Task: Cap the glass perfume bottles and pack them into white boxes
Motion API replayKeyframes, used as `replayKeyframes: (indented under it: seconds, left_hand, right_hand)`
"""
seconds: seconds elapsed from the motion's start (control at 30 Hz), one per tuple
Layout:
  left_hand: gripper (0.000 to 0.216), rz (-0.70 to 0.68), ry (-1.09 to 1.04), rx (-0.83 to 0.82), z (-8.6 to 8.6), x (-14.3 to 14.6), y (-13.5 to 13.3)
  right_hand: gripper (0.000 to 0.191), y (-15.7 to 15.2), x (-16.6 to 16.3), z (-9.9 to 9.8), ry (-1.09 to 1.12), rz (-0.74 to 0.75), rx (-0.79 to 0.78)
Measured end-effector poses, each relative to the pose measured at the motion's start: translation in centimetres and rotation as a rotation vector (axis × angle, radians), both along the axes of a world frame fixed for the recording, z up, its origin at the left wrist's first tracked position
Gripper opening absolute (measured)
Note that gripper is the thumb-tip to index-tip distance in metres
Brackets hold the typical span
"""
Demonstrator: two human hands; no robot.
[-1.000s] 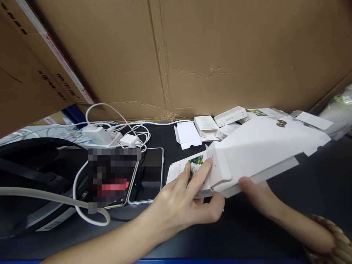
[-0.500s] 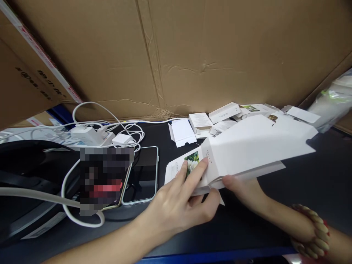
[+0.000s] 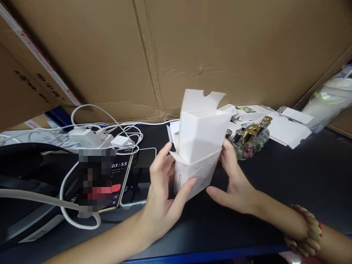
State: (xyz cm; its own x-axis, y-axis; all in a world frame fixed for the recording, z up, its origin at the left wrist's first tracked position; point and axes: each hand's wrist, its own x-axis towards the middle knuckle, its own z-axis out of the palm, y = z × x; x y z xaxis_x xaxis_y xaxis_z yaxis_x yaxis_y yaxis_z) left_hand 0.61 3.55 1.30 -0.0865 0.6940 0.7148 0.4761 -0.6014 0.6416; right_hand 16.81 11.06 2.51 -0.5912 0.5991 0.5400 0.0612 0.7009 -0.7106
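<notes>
A white cardboard box (image 3: 192,181) with small grey print stands tilted between my hands, its top open. A plain white inner carton (image 3: 206,135) pokes up out of it, with a notched flap (image 3: 199,99) raised at the top. My left hand (image 3: 165,190) grips the box's left side, thumb across the front face. My right hand (image 3: 235,179) is at the right side, its fingers against the edge and partly hidden, the thumb near the lower corner. Right behind it stand several small glass bottles (image 3: 251,141) with gold and silver caps.
Several white boxes and a flattened carton (image 3: 288,128) lie along the cardboard wall (image 3: 220,44). To the left are two phones (image 3: 141,179), a power strip with chargers (image 3: 88,135) and looped white cables. A plastic-wrapped cup (image 3: 334,95) stands at the far right.
The box has been turned from lying flat to upright, and its printed side faces me. My right hand has moved up its right side. The bottles behind have come into view.
</notes>
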Motion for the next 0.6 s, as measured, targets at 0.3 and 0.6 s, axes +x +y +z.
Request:
replayKeyframes:
  seconds: [0.3, 0.6]
  left_hand:
    - [0.061, -0.015, 0.199, -0.005, -1.1, -1.2, 1.0]
    - [0.039, 0.019, 0.218, 0.011, 0.0, -1.4, 1.1]
  right_hand:
    - [0.067, 0.3, 0.1, 0.4, 0.077, -0.101, 0.140]
    - [0.027, 0.5, -0.2, 0.2, 0.059, -0.163, 0.176]
